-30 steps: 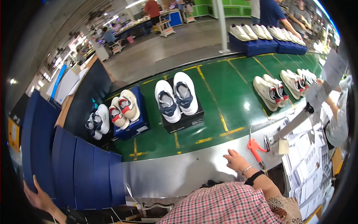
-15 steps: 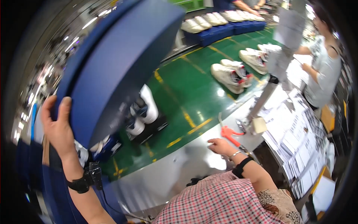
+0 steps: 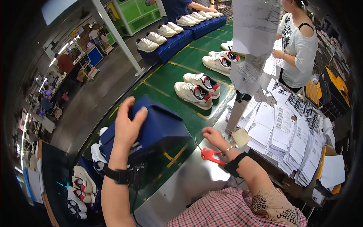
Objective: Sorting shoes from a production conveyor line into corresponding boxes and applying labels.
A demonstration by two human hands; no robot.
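My left hand [image 3: 128, 123] grips a dark blue shoebox [image 3: 162, 126] by its left side, thumb on top; motion blurs the box. It is tilted low over the green table [image 3: 153, 90]. My right hand [image 3: 216, 138] has its fingers curled in, with nothing visible in them, above the bare metal edge of the table. Just below that hand lies a red air gun [image 3: 212, 156] with a thin nozzle. A pair of cream sneakers [image 3: 194, 90] with red and navy linings stands beyond the box. White shoes [image 3: 97, 153] show partly behind my left wrist.
More cream sneakers [image 3: 219, 62] stand farther along the table, and a row sits on blue boxes [image 3: 166, 45]. Stacks of printed sheets [image 3: 283, 132] lie at right, behind a metal post [image 3: 240, 113]. A co-worker [image 3: 300, 49] stands far right. Sneakers [image 3: 84, 179] sit low at left.
The blue shoebox has come down from high at the left to low over the table, moving right with my left hand. My right hand's fingers have curled in. The whole view has turned left.
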